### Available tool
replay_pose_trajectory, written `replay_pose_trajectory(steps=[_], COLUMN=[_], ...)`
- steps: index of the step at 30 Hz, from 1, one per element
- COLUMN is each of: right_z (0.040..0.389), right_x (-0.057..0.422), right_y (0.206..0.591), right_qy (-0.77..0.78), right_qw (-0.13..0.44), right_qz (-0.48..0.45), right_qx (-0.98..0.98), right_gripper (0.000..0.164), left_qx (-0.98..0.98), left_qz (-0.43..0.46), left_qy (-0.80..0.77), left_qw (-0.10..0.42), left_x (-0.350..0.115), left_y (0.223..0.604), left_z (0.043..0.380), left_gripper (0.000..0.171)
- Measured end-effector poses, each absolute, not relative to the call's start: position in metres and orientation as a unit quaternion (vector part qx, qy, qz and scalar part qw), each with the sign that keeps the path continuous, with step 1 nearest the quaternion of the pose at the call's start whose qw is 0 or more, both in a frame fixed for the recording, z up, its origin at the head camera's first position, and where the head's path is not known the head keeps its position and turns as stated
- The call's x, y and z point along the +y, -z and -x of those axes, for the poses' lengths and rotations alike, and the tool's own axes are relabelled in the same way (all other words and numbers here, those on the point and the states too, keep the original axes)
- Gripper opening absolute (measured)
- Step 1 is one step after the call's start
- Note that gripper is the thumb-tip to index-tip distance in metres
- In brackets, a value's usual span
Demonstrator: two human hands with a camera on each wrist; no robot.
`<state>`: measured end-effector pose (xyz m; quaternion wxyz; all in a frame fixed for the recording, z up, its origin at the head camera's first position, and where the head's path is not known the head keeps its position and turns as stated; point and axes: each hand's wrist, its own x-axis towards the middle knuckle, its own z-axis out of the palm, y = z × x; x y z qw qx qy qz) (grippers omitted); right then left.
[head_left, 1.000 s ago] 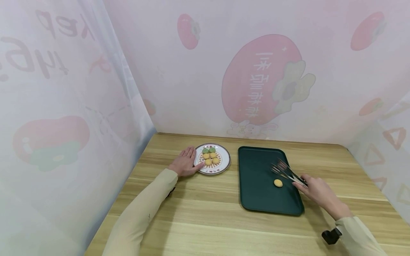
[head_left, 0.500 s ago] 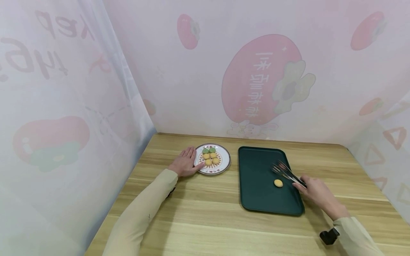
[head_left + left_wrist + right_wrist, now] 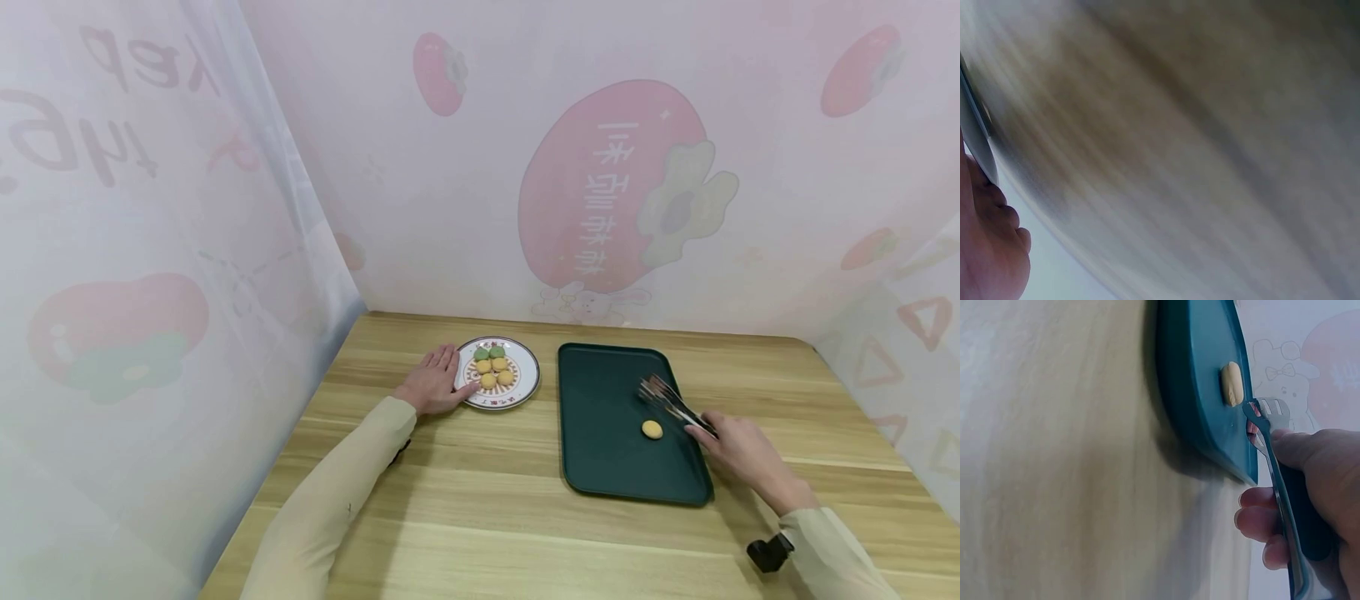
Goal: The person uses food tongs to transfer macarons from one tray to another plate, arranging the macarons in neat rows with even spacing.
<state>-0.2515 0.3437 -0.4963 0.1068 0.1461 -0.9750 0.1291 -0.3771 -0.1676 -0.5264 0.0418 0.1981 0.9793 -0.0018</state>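
My left hand [image 3: 433, 386] lies at the left side of a round white plate [image 3: 525, 392], fingers straight along the rim and thumb over its near edge. Several macarons sit on the plate in pairs: green macarons [image 3: 489, 353] at the back, yellow macarons [image 3: 492, 372] in front. Fork-tipped metal tongs with dark handles [image 3: 678, 407] are gripped in my right hand [image 3: 753, 454], their tips above the dark green tray [image 3: 600, 442]. A single yellow macaron [image 3: 652, 429] rests on that tray, just in front of the tongs and apart from them. Nothing shows between the tips.
The wooden table [image 3: 480, 517] carries plate and tray side by side, a strip of wood between them. A printed fabric curtain [image 3: 450, 208] rises at the back edge and on both sides. The tray has a low raised rim.
My right hand has shifted slightly left, and the tongs' tips look closer together than before. Left hand, plate and macarons stay where they were.
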Motion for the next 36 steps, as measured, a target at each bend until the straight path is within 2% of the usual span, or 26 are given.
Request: replay_pose_trajectory(steps=[14,26,36], right_z=[0.260,0.268,0.273], right_x=[0.322,0.302,0.284], right_y=[0.482,0.480,0.476], right_qy=[-0.138,-0.130,-0.151], right_qw=[0.079,0.105,0.078], right_qz=[-0.156,-0.189,-0.197], right_qx=[-0.975,-0.968,-0.966], right_gripper=[0.028,0.024,0.023], left_qx=[0.980,0.979,0.979], left_qz=[-0.196,-0.200,-0.199], left_qy=[0.001,-0.001,-0.006], left_qw=[0.044,0.043,0.038], left_x=[-0.168,-0.167,-0.167], left_y=[0.526,0.525,0.526], left_z=[0.378,0.377,0.376], left_gripper=[0.101,0.100,0.099])
